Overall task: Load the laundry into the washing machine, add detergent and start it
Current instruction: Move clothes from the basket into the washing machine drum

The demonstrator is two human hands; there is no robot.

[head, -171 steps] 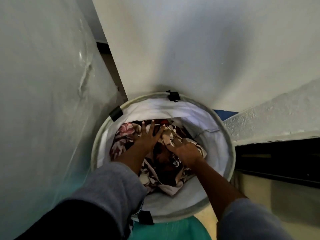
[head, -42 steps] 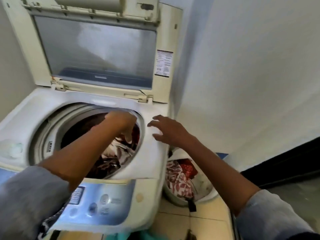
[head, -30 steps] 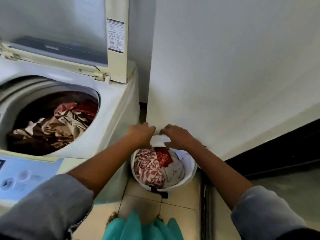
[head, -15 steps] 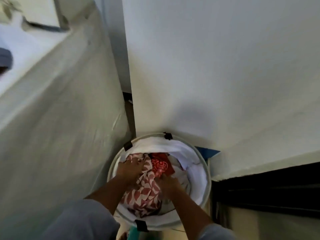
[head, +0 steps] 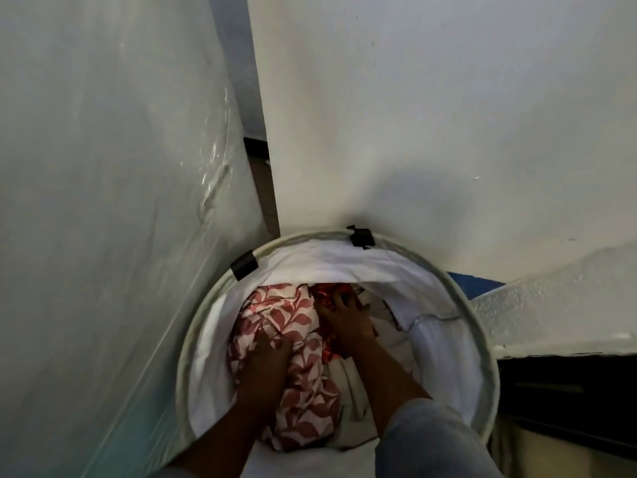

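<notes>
Entry: laundry, loading unfinished. One round basket (head: 455, 357) stood on the floor, wedged between a pale panel on the left, taken to be the side of the washing machine (head: 120, 201), and a white wall (head: 413, 115) behind it.

Contents, counted: three cloths could be told apart.
- One red-and-white leaf-print cloth (head: 275, 312) lay on the left of the heap.
- One red cloth (head: 324, 293) lay at the far side.
- One cream cloth (head: 346, 377) lay at the right and near side.

More may have lain beneath, unseen. Fittings: two black tabs (head: 244, 264) on the far rim of the basket.

Hands: two, both down inside the basket. The left hand (head: 265, 360) had its fingers curled into the leaf-print cloth and gripped a fold of it. The right hand (head: 344, 320) lay on the heap with its fingers pushed into the red cloth. Whether they had closed on it could not be told. One grey sleeve (head: 424, 439) showed at the right forearm.

Progress, as judged: the loading step was in hand and not complete, since laundry lay in the basket. The drum was out of view, so how much was already inside could not be said. No detergent and no controls were in sight, so adding detergent and starting the machine appeared to be left to do
</notes>
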